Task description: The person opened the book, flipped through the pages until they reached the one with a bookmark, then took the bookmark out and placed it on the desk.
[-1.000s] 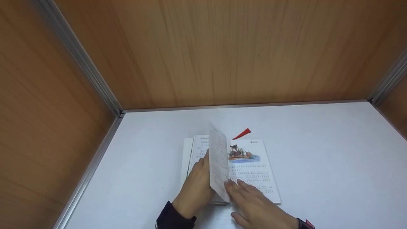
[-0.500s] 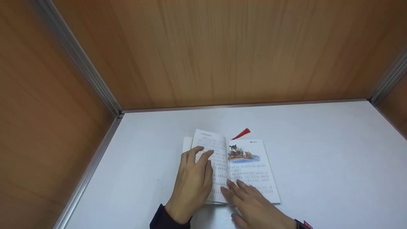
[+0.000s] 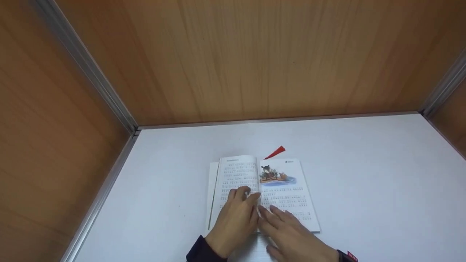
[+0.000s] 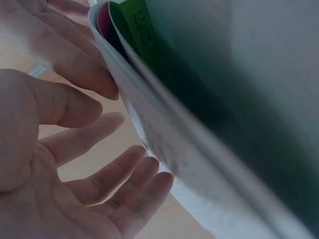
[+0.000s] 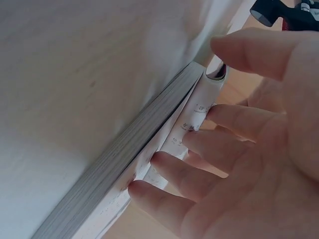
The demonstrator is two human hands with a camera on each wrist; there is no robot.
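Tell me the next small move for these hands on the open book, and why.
Probably slide the left hand outward to flatten the left page of the open white illustrated book: its fingers sit bunched at the spine beside the right hand, which rests on the right page.

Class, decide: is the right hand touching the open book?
Touching. The right wrist view shows the right hand with fingers pressed on a page of the open book.

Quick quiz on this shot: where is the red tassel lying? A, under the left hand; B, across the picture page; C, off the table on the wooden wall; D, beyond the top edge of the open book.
D: the red tassel lies on the white table just past the top edge of the open book, clear of both hands.
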